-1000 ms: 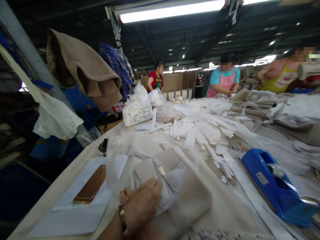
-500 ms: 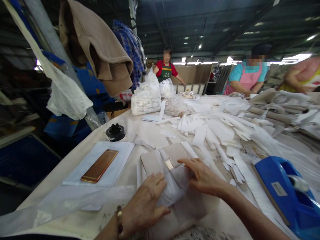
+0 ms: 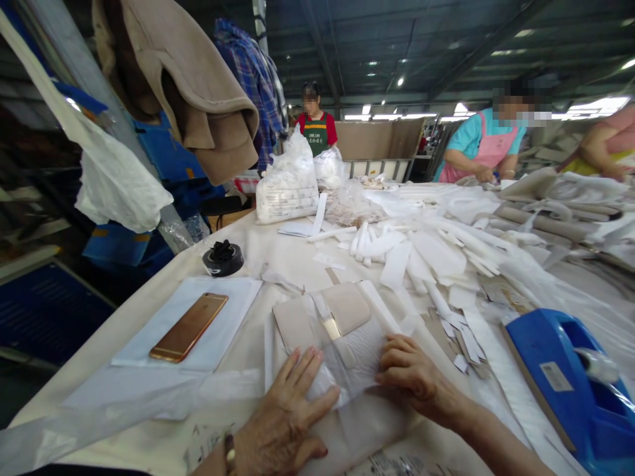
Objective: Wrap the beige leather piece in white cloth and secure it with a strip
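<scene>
A beige wallet-like pouch (image 3: 342, 308) with a metal clasp lies on the table in front of me, its lower half wrapped in white tissue paper (image 3: 360, 354). My left hand (image 3: 288, 416) lies flat with fingers spread on the left edge of the paper. My right hand (image 3: 414, 377) rests on the paper's right edge with its fingers curled down against it. Neither hand lifts anything.
A gold phone (image 3: 188, 327) lies on a white sheet to the left, a black tape roll (image 3: 223, 258) behind it. A blue tape dispenser (image 3: 570, 377) stands at right. White paper strips (image 3: 421, 258) and filled plastic bags (image 3: 288, 185) cover the table; three people work at the far side.
A second ago only my left hand showed, closed on the wrapping. My right hand has come in, and both hands have slid down toward me over the tissue paper. A plastic sheet now lies at left.
</scene>
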`<state>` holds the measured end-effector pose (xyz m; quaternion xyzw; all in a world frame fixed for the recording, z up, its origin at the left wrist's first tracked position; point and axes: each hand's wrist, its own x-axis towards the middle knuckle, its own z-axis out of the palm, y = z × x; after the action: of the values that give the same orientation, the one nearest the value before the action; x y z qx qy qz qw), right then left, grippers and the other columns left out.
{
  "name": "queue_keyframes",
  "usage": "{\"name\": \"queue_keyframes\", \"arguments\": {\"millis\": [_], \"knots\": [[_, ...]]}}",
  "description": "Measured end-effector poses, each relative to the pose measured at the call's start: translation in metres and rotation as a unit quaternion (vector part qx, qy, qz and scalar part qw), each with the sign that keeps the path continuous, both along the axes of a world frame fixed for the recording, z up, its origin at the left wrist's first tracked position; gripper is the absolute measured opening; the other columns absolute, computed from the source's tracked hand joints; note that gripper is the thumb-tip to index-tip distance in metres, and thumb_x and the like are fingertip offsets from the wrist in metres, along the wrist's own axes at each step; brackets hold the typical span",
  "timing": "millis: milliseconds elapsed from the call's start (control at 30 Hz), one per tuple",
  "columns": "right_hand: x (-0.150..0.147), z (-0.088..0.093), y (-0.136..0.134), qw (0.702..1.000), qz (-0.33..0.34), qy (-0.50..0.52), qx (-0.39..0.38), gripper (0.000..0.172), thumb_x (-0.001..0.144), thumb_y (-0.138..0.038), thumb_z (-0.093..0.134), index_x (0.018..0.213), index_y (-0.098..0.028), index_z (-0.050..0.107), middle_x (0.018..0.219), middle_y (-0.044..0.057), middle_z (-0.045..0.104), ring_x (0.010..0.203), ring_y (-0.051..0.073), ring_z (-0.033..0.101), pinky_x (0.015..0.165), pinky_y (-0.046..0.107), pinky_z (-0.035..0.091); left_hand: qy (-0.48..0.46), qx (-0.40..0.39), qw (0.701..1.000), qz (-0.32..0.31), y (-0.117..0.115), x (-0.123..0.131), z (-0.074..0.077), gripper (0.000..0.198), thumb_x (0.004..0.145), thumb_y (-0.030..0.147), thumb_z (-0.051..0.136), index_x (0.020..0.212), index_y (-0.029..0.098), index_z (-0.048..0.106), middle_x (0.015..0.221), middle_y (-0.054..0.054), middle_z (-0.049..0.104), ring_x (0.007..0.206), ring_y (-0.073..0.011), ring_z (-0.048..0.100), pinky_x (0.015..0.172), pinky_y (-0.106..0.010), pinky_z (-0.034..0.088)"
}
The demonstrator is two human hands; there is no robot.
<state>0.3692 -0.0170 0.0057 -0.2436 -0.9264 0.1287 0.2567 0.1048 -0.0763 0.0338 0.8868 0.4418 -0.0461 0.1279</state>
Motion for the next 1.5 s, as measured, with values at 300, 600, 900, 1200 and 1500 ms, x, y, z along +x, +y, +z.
{"name": "queue_keyframes", "arguments": {"millis": [300, 600, 900, 1200, 1500], "knots": [[0.002, 0.004, -0.011, 0.993, 0.024, -0.056, 0.100, 0.027, 0.093, -0.017, 0.035, 0.098, -0.020, 0.061, 0.085, 0.005, 0.063, 0.087, 0.018, 0.053, 0.095, 0.040, 0.040, -0.026, 0.172, 0.979, -0.103, -0.006, -0.009, -0.016, 0.061, 0.066, 0.021, 0.075, 0.119, 0.032, 0.049, 0.141, -0.027, 0.031, 0.130, -0.0448, 0.025, 0.095, -0.068, 0.032], [0.004, 0.024, -0.015, 0.999, -0.029, 0.043, -0.013, 0.021, 0.086, -0.015, 0.037, 0.085, -0.021, 0.057, 0.080, 0.004, 0.061, 0.079, 0.017, 0.057, 0.081, 0.037, 0.047, -0.180, 0.374, 0.901, -0.123, 0.007, -0.018, -0.075, 0.031, 0.074, 0.032, 0.065, 0.102, 0.033, 0.053, 0.149, -0.017, 0.021, 0.130, -0.0367, 0.034, 0.100, -0.060, 0.032], [-0.031, 0.003, 0.039, 0.925, -0.319, 0.027, -0.205, 0.057, 0.088, -0.043, 0.036, 0.136, -0.013, 0.041, 0.145, 0.015, 0.037, 0.132, 0.027, 0.036, 0.109, 0.047, 0.031, -0.126, 0.413, 0.891, -0.139, 0.016, -0.031, -0.070, 0.016, 0.085, 0.021, 0.051, 0.101, 0.017, 0.050, 0.129, -0.017, 0.052, 0.131, -0.0288, 0.036, 0.105, -0.049, 0.033], [-0.040, 0.007, -0.018, 0.930, -0.331, -0.157, -0.022, 0.041, 0.090, -0.034, 0.039, 0.118, -0.009, 0.056, 0.110, 0.017, 0.067, 0.099, 0.028, 0.065, 0.079, 0.039, 0.053, -0.138, 0.149, 0.954, 0.222, 0.048, -0.018, 0.037, 0.027, 0.092, 0.025, 0.036, 0.111, 0.020, 0.055, 0.112, -0.006, 0.063, 0.106, -0.0183, 0.057, 0.096, -0.033, 0.044], [-0.089, 0.051, 0.053, 0.957, -0.160, -0.180, 0.164, 0.018, 0.087, -0.004, 0.044, 0.083, -0.017, 0.056, 0.080, 0.006, 0.063, 0.071, 0.020, 0.058, 0.065, 0.031, 0.044, -0.081, 0.133, 0.949, 0.276, 0.086, -0.002, -0.006, 0.043, 0.084, 0.003, 0.031, 0.123, 0.007, 0.048, 0.129, -0.015, 0.051, 0.125, -0.0228, 0.041, 0.113, -0.045, 0.020]]}}
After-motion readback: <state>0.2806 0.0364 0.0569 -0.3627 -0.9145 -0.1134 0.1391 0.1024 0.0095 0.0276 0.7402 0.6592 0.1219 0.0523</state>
